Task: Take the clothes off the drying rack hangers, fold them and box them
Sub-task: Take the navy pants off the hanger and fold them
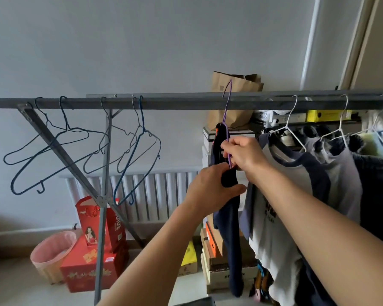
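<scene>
Centre frame: purple hanger (228,138) pinched by right hand (244,154); dark garment (229,217) gripped by left hand (212,188). Cloth best eased off while hanger is steadied.

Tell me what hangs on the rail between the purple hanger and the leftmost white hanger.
Nothing: in the head view the rail is bare between the purple hanger and the leftmost white hanger.
</scene>
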### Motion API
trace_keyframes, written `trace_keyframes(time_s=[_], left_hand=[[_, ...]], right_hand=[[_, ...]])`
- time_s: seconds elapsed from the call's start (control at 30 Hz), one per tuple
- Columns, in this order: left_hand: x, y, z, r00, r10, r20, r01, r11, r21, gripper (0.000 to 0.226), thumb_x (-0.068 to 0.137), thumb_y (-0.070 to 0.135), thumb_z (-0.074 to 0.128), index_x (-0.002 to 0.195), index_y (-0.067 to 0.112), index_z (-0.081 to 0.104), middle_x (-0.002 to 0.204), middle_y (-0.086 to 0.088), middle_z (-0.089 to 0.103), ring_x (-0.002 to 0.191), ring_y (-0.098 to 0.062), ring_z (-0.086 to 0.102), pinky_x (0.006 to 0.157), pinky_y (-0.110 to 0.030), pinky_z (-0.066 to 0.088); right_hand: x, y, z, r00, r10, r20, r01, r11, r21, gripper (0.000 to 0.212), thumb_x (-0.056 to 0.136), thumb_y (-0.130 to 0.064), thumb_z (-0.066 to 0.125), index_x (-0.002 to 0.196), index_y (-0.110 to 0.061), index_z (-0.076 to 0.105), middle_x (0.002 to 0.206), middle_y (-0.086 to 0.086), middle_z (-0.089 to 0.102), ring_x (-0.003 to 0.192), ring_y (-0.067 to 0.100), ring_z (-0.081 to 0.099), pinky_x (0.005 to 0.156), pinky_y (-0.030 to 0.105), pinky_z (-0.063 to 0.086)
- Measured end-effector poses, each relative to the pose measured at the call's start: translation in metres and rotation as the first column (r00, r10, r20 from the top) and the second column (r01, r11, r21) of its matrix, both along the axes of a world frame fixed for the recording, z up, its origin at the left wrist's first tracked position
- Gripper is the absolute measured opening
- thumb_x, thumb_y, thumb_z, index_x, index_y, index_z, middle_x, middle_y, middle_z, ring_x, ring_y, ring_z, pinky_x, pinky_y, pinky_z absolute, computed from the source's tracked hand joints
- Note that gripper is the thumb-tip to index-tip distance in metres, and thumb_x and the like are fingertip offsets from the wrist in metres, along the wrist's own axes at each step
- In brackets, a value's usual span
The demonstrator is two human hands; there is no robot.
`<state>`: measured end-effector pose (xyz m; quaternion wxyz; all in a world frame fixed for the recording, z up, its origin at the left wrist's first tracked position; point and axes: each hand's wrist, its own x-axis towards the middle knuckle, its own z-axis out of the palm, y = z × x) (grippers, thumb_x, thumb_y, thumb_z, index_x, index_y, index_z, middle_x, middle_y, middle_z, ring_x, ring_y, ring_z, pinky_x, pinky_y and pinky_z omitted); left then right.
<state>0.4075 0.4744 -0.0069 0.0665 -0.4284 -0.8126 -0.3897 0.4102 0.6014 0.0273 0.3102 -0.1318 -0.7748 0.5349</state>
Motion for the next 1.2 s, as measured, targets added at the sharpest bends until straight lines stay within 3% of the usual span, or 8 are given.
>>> trace_keyframes(time_s=[0.13,0.27,0.47,0.57,0.67,0.83,0.93,1.2], left_hand=[[0.008,-0.017,-0.004,0.919,0.048,-0.391,-0.099,0.989,-0.111,0.022,0.086,0.044,0.065,0.091,0.023,0.058,0.084,0.010,0.059,0.078,-0.019,0.058,0.062,-0.031,0.043],[0.015,-0.035,-0.009,0.829,-0.067,-0.555,-0.076,0.970,-0.231,0.033,0.087,0.054,0.059,0.076,0.023,0.052,0.077,0.005,0.059,0.072,-0.023,0.056,0.059,-0.030,0.037],[0.011,-0.055,-0.003,0.929,0.010,-0.371,-0.113,0.960,-0.255,0.043,0.084,0.061,0.060,0.064,0.025,0.046,0.059,0.005,0.046,0.064,-0.017,0.044,0.061,-0.031,0.041],[0.013,-0.060,0.000,0.933,0.005,-0.360,-0.129,0.939,-0.320,0.035,0.087,0.058,0.058,0.074,0.025,0.058,0.067,0.007,0.050,0.067,-0.016,0.045,0.063,-0.030,0.042],[0.005,-0.071,-0.008,0.945,0.008,-0.328,-0.164,0.877,-0.451,0.030,0.089,0.055,0.055,0.073,0.031,0.052,0.073,0.006,0.052,0.075,-0.021,0.056,0.064,-0.031,0.044],[-0.012,-0.076,-0.021,0.941,0.259,-0.219,-0.300,0.937,-0.181,0.032,0.087,0.043,0.057,0.070,0.016,0.053,0.076,0.001,0.053,0.071,-0.023,0.057,0.058,-0.032,0.042],[-0.017,-0.079,-0.015,0.905,0.338,-0.257,-0.369,0.926,-0.082,0.021,0.084,0.032,0.059,0.074,0.014,0.058,0.074,0.003,0.047,0.068,-0.021,0.053,0.051,-0.028,0.033],[-0.038,-0.094,-0.006,0.886,0.373,-0.274,-0.439,0.865,-0.244,0.021,0.080,0.038,0.064,0.087,0.018,0.066,0.080,0.005,0.054,0.069,-0.015,0.053,0.052,-0.023,0.033]], right_hand=[[0.004,-0.005,0.015,0.995,0.070,-0.065,-0.074,0.995,-0.061,0.027,0.095,-0.009,0.054,0.068,-0.008,0.056,0.055,0.007,0.058,0.030,0.007,0.032,0.034,0.016,0.026],[0.010,-0.020,0.025,0.993,0.102,-0.056,-0.105,0.993,-0.053,0.025,0.093,-0.001,0.053,0.068,0.000,0.055,0.055,0.011,0.053,0.025,0.003,0.028,0.031,0.014,0.022],[0.016,-0.030,0.041,0.995,0.105,0.005,-0.104,0.992,-0.075,0.012,0.091,-0.004,0.054,0.086,0.002,0.062,0.058,0.009,0.048,0.025,0.004,0.024,0.030,0.013,0.015],[0.014,-0.033,0.049,0.989,0.148,0.011,-0.145,0.981,-0.132,0.017,0.094,-0.006,0.049,0.081,-0.003,0.059,0.048,0.002,0.044,0.029,0.007,0.023,0.032,0.011,0.015],[0.012,-0.031,0.058,0.976,0.216,0.026,-0.207,0.958,-0.200,0.022,0.098,-0.008,0.040,0.083,-0.006,0.056,0.037,-0.006,0.039,0.027,0.006,0.022,0.032,0.012,0.015],[0.015,-0.035,0.067,0.960,0.266,0.092,-0.242,0.945,-0.219,0.024,0.100,-0.009,0.035,0.086,-0.008,0.054,0.035,-0.006,0.037,0.027,0.006,0.023,0.033,0.012,0.017],[0.016,-0.039,0.073,0.961,0.252,0.114,-0.229,0.956,-0.183,0.024,0.099,-0.007,0.037,0.086,-0.006,0.057,0.037,-0.005,0.039,0.027,0.006,0.025,0.032,0.014,0.019],[0.017,-0.047,0.088,0.954,0.242,0.175,-0.219,0.965,-0.143,0.025,0.098,-0.007,0.036,0.080,-0.008,0.054,0.040,-0.003,0.038,0.026,0.005,0.024,0.030,0.013,0.020]])
